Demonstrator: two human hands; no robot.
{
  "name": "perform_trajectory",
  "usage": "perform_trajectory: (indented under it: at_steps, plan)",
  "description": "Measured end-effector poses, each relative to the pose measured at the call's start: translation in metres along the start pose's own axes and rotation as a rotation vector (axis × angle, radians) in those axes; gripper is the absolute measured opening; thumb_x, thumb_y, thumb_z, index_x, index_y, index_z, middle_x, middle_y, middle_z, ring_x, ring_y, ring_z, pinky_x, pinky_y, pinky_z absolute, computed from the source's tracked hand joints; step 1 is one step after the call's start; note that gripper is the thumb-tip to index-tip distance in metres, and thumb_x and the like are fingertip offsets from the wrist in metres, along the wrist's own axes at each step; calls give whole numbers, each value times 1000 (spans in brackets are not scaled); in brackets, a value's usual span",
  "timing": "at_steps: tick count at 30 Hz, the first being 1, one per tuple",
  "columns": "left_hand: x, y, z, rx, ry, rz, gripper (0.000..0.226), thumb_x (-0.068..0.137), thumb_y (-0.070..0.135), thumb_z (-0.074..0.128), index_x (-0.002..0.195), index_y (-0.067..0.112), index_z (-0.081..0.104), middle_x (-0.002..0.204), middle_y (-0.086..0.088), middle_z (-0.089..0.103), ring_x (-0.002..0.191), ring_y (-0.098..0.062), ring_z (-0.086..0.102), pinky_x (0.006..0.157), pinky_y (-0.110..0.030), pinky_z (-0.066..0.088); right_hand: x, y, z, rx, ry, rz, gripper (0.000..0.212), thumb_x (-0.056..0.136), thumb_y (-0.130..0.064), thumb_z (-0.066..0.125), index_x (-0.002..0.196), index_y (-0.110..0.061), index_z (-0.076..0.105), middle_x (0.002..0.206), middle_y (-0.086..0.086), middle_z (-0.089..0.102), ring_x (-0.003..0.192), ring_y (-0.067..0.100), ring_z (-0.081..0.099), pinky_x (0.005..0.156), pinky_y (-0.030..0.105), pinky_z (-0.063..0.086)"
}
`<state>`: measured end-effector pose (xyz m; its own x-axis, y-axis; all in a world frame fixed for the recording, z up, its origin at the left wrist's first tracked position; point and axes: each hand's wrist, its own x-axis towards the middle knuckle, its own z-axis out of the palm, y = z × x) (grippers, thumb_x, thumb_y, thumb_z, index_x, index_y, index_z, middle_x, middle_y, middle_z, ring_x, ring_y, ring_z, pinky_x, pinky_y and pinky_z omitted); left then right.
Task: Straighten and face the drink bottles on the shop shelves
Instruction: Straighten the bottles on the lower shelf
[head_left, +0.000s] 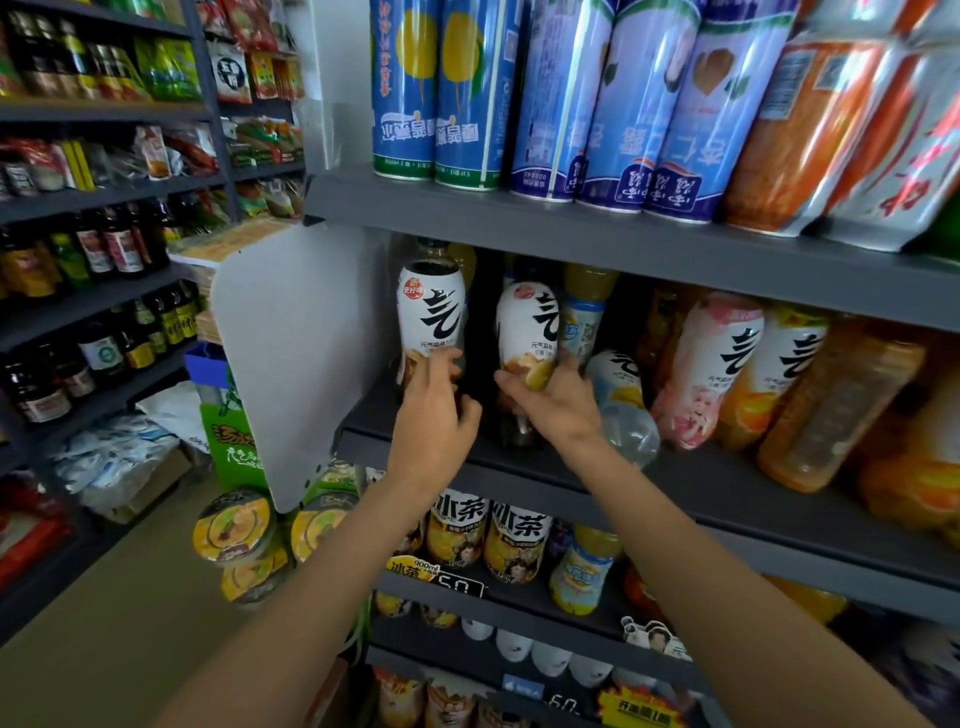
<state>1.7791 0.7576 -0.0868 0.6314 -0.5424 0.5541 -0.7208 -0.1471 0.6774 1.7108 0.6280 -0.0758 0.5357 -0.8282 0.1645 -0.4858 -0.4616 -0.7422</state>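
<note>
- Shelf unit: I stand at a grey middle shelf (675, 483), which carries the drink bottles I am facing. Tall blue cans (457, 93) stand on the shelf above; iced-tea bottles (485, 535) stand on the shelf below.
- Row to my right: a pink-label bottle (709, 364) and an orange juice bottle (836, 410) lean outward, and a clear bottle (626, 415) lies tipped between them and my right hand. In my judgement these need righting after the present pair.
- Work items: two dark bottles with white labels stand at the left end of the shelf, beside the white end panel (291, 353). The left white-label bottle (431, 306) is upright, label forward. The right white-label bottle (527, 327) shows its label turned slightly aside.
- Left hand (434, 405): fingers curled round the lower body of the left bottle, gripping it.
- Right hand (545, 395): fingers and thumb wrapped round the lower body of the right bottle, gripping it.
- Procedure, as I judge it: grip low, keep each base flat on the shelf, and rotate about the upright axis until the large black character faces squarely out. Draw both bottles level with the shelf's front edge and leave an even gap between them.
- Caution: keep my right wrist clear of the tipped clear bottle; a nudge could roll it off the shelf.
</note>
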Motion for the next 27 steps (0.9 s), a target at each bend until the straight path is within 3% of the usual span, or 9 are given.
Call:
perform_trajectory:
  at_steps: [5,10,13,16,19,20,22,24,27]
  plan:
    - [11,3,13,-50,-199,-66,54,89,0,51,138,16,36,125,-11,52,102,-24,57,89,-38,48,-1,-1,16,269,63,11,78,76,-44,72,134,-11,31,132,10,47,129,27,30,102,37,35]
    - [17,-4,21,-24,-332,-137,67,86,-5,53,144,15,25,134,-15,47,115,-26,52,95,-42,46,-2,-2,21,167,109,-96,69,76,-36,74,125,-8,35,129,8,47,124,30,26,96,36,32]
    - [19,-5,25,-54,-357,-168,71,86,-1,58,145,13,22,136,-16,45,119,-28,50,98,-43,44,1,-7,8,120,-14,-79,69,76,-33,75,125,-6,35,128,10,48,126,30,31,98,36,34]
    - [23,1,32,-84,-374,-195,76,84,11,66,145,10,20,136,-15,46,122,-28,48,102,-42,41,2,-8,-26,-103,-118,-123,55,79,-27,72,123,-6,46,122,11,56,116,26,50,86,26,41]
    - [27,8,41,-58,-335,-224,76,81,22,71,141,7,26,134,-16,44,124,-30,45,101,-40,40,2,-2,-70,-551,138,-166,34,88,-27,59,114,-4,56,115,15,59,110,32,52,78,34,45]
    - [27,11,44,-39,-319,-236,74,81,25,71,139,7,28,134,-17,43,123,-32,44,100,-41,40,2,2,-80,-710,144,-122,33,90,-29,56,112,-5,57,114,14,60,108,32,53,76,34,44]
    - [25,14,50,6,-286,-269,72,82,28,70,137,5,29,132,-19,40,122,-35,43,99,-44,39,1,11,-87,-866,-11,47,45,90,-43,53,119,-8,56,119,11,58,109,30,55,81,34,45]
    - [24,15,53,41,-275,-277,73,82,31,69,137,4,29,132,-20,38,122,-37,42,99,-45,39,4,22,-81,-746,-201,180,66,87,-59,49,130,-9,47,130,12,52,116,29,51,93,35,43]
    - [26,13,50,66,-304,-251,71,82,34,69,135,4,31,131,-20,39,120,-36,44,98,-43,40,6,28,-79,-525,-334,251,75,83,-63,51,136,-10,41,138,12,47,118,27,49,84,27,40]
